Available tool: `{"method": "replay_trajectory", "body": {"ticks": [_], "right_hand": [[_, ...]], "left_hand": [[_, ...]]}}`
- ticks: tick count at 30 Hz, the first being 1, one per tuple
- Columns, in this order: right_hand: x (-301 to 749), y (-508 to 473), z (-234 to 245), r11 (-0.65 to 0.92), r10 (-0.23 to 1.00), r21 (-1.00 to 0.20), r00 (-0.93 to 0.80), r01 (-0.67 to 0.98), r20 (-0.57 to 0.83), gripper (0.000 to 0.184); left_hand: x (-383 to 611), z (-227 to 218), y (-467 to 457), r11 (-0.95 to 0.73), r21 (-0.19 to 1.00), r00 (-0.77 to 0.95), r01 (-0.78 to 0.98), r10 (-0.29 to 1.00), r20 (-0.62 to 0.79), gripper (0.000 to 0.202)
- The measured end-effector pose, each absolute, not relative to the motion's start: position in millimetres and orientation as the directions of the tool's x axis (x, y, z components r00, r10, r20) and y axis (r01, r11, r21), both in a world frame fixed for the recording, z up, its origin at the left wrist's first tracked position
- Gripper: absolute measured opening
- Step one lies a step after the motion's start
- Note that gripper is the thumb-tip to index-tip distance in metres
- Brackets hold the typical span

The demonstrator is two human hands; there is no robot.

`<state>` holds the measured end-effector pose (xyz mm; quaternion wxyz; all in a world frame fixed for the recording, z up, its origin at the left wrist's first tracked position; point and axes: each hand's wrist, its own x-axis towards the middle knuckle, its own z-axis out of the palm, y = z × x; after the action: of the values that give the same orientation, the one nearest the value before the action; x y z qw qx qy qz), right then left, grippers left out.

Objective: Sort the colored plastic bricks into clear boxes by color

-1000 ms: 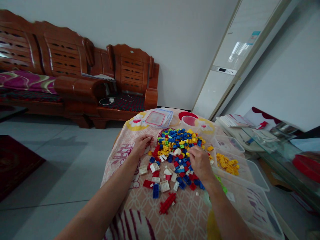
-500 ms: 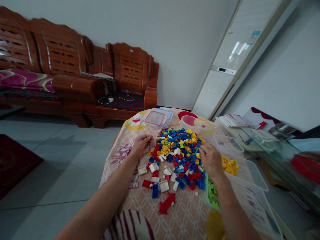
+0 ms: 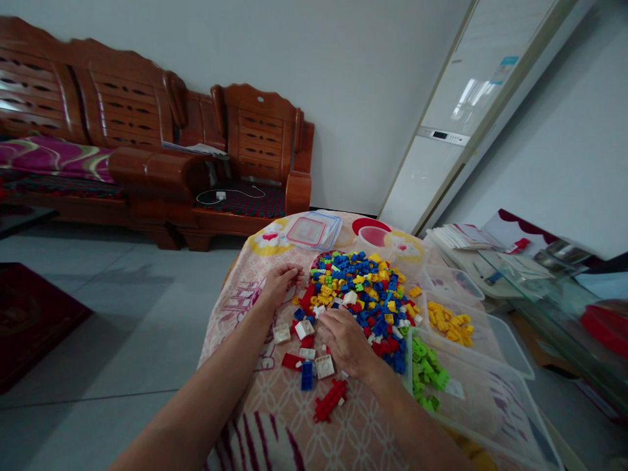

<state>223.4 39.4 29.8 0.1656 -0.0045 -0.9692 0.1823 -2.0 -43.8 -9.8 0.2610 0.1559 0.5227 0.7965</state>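
Observation:
A large heap of mixed toy building bricks, blue, yellow, red, white and green, lies on the tablecloth. At its left edge rests my left hand, its fingertips drawn together; whatever they hold, if anything, is hidden. My right hand reaches over the heap's near side, palm down, fingers stretched toward a small white brick. Between my forearms lie loose pieces: a white brick, a blue brick, a flat red brick and a long studded red piece.
Right of the heap, a clear plastic box contains green bricks; another clear box contains yellow bricks. Stacked lids and a round tub stand at the table's far side. A glass shelf borders the right.
My right hand has moved left from the heap's right edge to its near-left side, uncovering the green bricks in the box. My left hand has stayed almost in place.

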Motion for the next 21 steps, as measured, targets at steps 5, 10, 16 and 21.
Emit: {"method": "replay_trajectory", "body": {"ticks": [5,10,16,21], "right_hand": [[219.3,38.9,29.2,0.957,0.16,-0.283,-0.921,0.057,0.354,0.027],[216.2,42.9,12.6,0.965,0.202,-0.224,-0.932,0.137,0.301,0.036],[213.8,43.2,6.3,0.971,0.179,-0.203,-0.944,0.124,0.277,0.043],[214.3,35.5,7.4,0.97,0.207,-0.19,-0.932,0.154,0.298,0.045]], "left_hand": [[-2.8,-11.6,-43.3,-0.321,0.914,-0.814,-0.249,0.58,-0.017,0.024],[-4.4,-13.7,-43.1,-0.316,0.916,-0.812,-0.248,0.584,-0.018,0.025],[-1.7,-10.5,-43.4,-0.308,0.922,-0.81,-0.233,0.587,-0.009,0.026],[-0.2,-7.7,-43.4,-0.309,0.923,-0.815,-0.23,0.579,-0.009,0.025]]}}
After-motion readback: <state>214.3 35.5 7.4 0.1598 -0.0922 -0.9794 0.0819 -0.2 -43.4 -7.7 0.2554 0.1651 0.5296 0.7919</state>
